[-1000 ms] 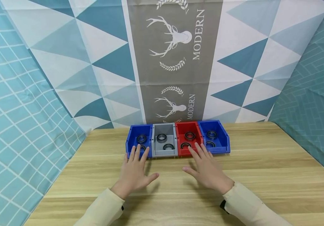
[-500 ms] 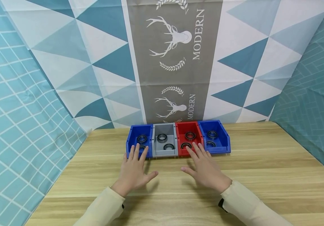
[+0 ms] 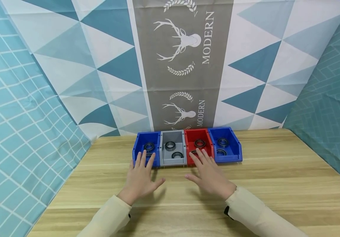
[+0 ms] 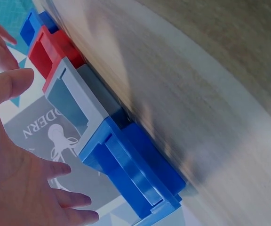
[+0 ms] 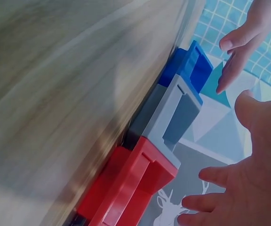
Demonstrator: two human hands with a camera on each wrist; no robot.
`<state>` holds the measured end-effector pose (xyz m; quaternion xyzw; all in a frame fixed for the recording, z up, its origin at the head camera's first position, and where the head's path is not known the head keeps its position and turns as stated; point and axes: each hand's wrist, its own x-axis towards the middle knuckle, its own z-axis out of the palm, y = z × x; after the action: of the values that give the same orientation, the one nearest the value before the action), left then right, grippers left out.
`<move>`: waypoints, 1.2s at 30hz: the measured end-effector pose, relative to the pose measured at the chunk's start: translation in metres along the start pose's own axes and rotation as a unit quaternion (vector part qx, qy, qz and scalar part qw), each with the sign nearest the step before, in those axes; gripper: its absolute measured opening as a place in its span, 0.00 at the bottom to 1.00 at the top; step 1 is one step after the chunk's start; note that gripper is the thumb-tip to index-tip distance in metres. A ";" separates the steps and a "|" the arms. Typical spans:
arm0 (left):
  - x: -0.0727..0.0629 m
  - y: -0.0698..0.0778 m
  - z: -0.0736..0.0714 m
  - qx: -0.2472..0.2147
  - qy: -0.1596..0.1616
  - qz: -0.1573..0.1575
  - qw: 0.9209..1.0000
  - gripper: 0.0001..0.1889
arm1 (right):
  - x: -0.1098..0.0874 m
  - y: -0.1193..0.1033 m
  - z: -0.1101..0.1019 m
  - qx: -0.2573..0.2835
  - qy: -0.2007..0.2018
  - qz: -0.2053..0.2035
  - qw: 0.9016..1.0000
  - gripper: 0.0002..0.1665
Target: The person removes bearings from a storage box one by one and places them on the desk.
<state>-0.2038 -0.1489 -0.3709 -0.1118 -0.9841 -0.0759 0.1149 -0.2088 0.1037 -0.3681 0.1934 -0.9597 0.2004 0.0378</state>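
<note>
In the head view my left hand (image 3: 139, 180) hovers, fingers spread, in front of the left blue bin (image 3: 137, 144); its fingertips overlap the front of that bin. My right hand (image 3: 212, 177) is spread too, its fingertips over the front of the red bin (image 3: 192, 134). Neither hand holds anything. Between these bins sits a grey bin (image 3: 173, 161), and at the right end stands another blue bin (image 3: 232, 158). Each bin contains two black-rimmed ball bearings, such as the bearing (image 3: 170, 145) in the grey one. The front bearing in the red bin is partly hidden by my right fingers.
The bins stand side by side at the back of a wooden table (image 3: 276, 184). A patterned cloth (image 3: 184, 79) hangs right behind them. Teal cloths flank the table, a checked one (image 3: 18, 115) to the left and a darker one (image 3: 327, 115) to the right.
My right hand has drifted left, its fingertips moving from the right edge of the red bin to its front middle. My left hand has barely moved. The bins and bearings stay put.
</note>
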 end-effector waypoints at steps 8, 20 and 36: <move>0.003 -0.002 -0.003 0.000 -0.003 -0.003 1.000 0.48 | 0.013 -0.011 -0.002 0.001 -0.006 -0.008 1.000 0.49; 0.004 -0.007 -0.004 -0.004 -0.007 0.003 1.000 0.47 | 0.030 -0.028 0.005 0.013 -0.013 -0.031 0.999 0.48; 0.014 -0.011 0.000 0.010 0.000 0.006 1.000 0.44 | 0.058 -0.035 0.012 0.031 0.007 -0.040 0.999 0.44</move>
<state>-0.2199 -0.1565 -0.3691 -0.1165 -0.9842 -0.0652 0.1164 -0.2491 0.0487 -0.3577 0.2316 -0.9441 0.2299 0.0462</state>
